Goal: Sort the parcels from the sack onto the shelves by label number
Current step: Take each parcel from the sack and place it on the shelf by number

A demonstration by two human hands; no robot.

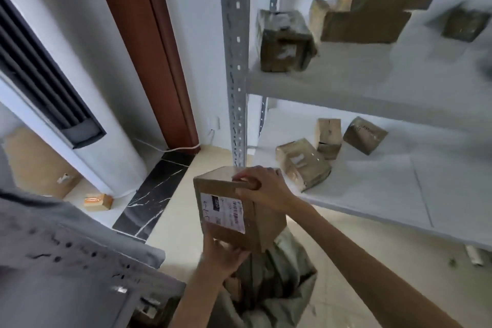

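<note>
**Both hands on a labelled parcel above the sack**

Left hand (222, 253) cups my parcel's (229, 210) lower edge, fingers curled under; my right hand (262, 188) grips its top edge. Its white label (222, 209) faces me. Below it lies the open sack (279, 274). To the right, the lower shelf (372, 194) bears three parcels; the upper shelf (346, 80) bears several more, blurred.

Labelled parcel (226, 210), both hands, shelves (372, 80)
</note>
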